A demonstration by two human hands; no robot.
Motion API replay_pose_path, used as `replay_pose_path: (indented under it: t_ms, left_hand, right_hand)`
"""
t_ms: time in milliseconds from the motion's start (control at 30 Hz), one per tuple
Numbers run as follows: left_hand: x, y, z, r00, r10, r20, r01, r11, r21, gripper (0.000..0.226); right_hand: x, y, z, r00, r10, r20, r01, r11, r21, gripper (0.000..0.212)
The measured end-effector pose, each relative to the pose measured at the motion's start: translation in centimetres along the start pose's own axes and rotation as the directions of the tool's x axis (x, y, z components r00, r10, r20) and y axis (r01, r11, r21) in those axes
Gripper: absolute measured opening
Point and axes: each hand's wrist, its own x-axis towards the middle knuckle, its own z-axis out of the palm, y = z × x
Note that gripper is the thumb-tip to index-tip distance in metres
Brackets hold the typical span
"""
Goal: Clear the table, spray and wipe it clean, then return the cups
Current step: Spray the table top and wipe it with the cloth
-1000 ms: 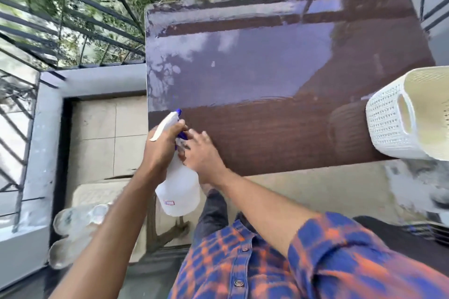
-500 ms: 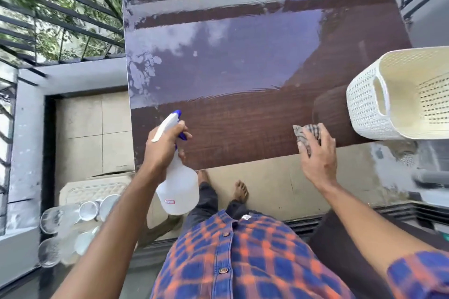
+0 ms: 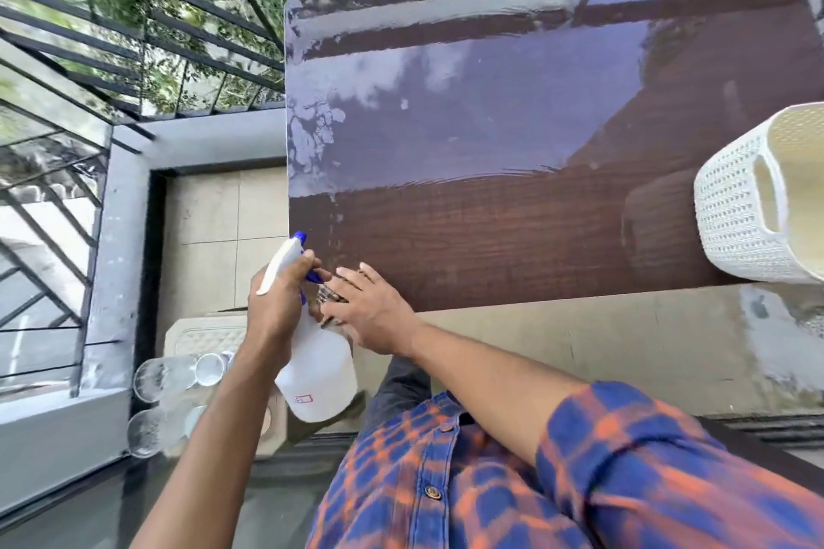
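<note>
Left hand (image 3: 278, 296) is wrapped round the neck of the spray bottle (image 3: 319, 374), forefinger by the blue trigger, nozzle aimed over the near left corner of the table (image 3: 490, 236). The bottle is translucent white plastic, rounded at the shoulder, and I cannot read its fill level. I judge it light but slick when wet, so the neck under the spray head is the right place to hold it. Right hand (image 3: 372, 310) lies flat with fingers straight and together, pressing a small grey checked cloth (image 3: 327, 293) onto that same corner; most of the cloth is hidden beneath the palm. The cloth is soft and limp, so I expect it to bunch unless the palm keeps it spread. The table top is dark wood-grain laminate, glossy, with a wet sheen over its far half, and it should give little drag. A white perforated plastic basket (image 3: 735, 214) sits on the right edge, rigid-looking, with a cut-out handle. The glass cups (image 3: 162, 377) lie low at the left, off the table and blurred. They are clear and fragile, best taken round the body one at a time.
</note>
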Motion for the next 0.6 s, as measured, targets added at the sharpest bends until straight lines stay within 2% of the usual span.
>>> replay_pose_path:
  t_ms: [167, 333, 400, 467, 533, 600]
  left_hand:
    - [1.2, -1.1, -1.7, 1.0, 0.013, -0.015, -0.013, 1.0, 0.005, 0.017]
    - [2.4, -1.5, -2.8, 0.999, -0.004, -0.052, 0.002, 0.998, -0.055, 0.016]
    - [2.7, -1.7, -3.4, 0.998, -0.01, -0.068, 0.003, 0.994, -0.111, 0.016]
    - [3.1, -2.1, -4.1, 0.996, -0.025, -0.091, 0.012, 0.99, -0.143, 0.013]
    - [3.2, -2.3, -4.7, 0.993, -0.042, -0.107, 0.026, 0.988, -0.154, 0.013]
    - [3.3, -2.6, -5.4, 0.99, -0.067, -0.122, 0.046, 0.985, -0.169, 0.015]
  right_hand:
    - [-4.6, 3.6, -1.4, 0.998, 0.061, 0.005, -0.061, 0.997, 0.042, 0.052]
    - [-14.1, 9.4, -2.6, 0.979, 0.195, -0.06, -0.195, 0.981, 0.013, 0.046]
    - [-15.0, 10.2, -2.5, 0.98, 0.191, -0.06, -0.191, 0.982, 0.001, 0.047]
    - [-13.1, 9.8, -2.3, 0.993, 0.114, -0.037, -0.115, 0.993, -0.018, 0.048]
    - [-9.3, 8.3, -1.8, 0.998, -0.054, 0.028, 0.055, 0.998, -0.034, 0.048]
    - [-4.1, 6.0, -1.0, 0.968, -0.236, 0.087, 0.238, 0.971, -0.013, 0.047]
